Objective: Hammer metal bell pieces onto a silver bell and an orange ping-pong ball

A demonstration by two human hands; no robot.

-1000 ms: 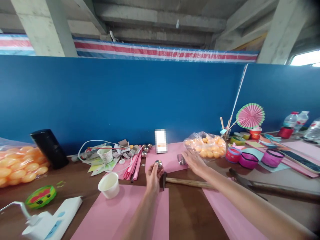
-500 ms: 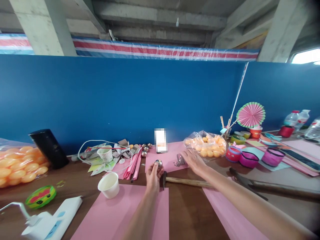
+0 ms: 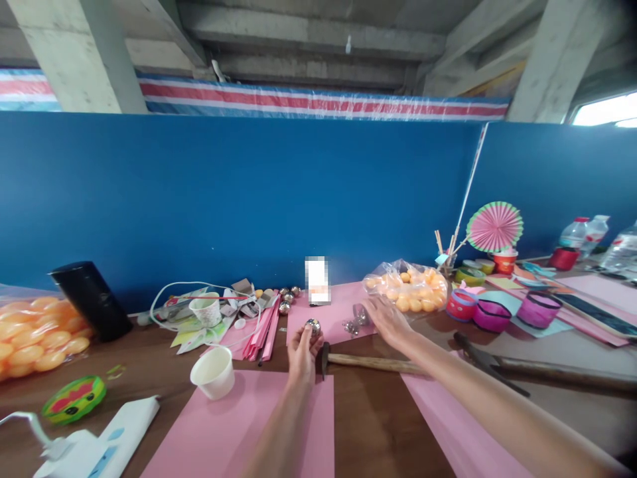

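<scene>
My left hand (image 3: 302,352) is closed round a shiny silver ball (image 3: 313,326), with the thumb on it. My right hand (image 3: 385,320) reaches over the back pink sheet (image 3: 328,322), its fingertips at a small clear bag (image 3: 361,315); whether they grip it cannot be made out. Beside that bag lie small silver pieces (image 3: 350,327). Several more silver balls (image 3: 284,307) rest left of the sheet. A hammer (image 3: 371,362) lies just in front of both hands, its head near my left wrist.
A white paper cup (image 3: 213,375) stands on the front pink sheet (image 3: 239,431). Behind my right hand is a bag of orange balls (image 3: 411,292). An axe-like tool (image 3: 527,368) lies at the right. A power strip (image 3: 124,425) and black cylinder (image 3: 92,302) are left.
The small silver pieces beside the clear bag show more clearly and apart from it. The whole view has shifted slightly; my left hand still holds the ball.
</scene>
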